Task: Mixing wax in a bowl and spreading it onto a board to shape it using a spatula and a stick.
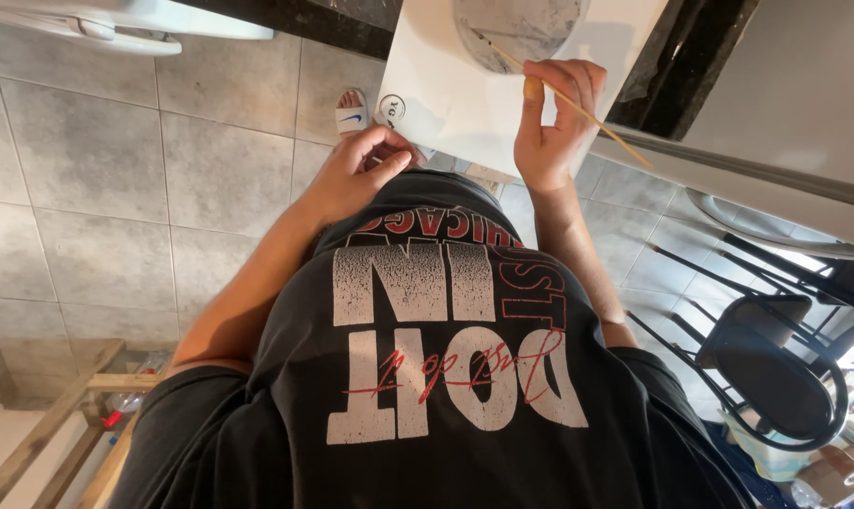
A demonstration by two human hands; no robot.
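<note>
A white square board (446,94) with a grey painted disc (516,28) at its top lies in front of my black T-shirt (427,377). My left hand (356,170) pinches the board's lower left edge, next to a small round mark. My right hand (554,113) rests on the board's right side and grips a thin wooden paintbrush (596,123). The brush tip reaches up-left onto the grey disc, and the handle sticks out down-right past my fingers.
Grey floor tiles (87,188) spread to the left. A foot in a white sandal (351,115) shows under the board. A black metal chair (766,368) stands at the right and a wooden frame (78,415) at the lower left. A dark counter edge (691,57) runs along the upper right.
</note>
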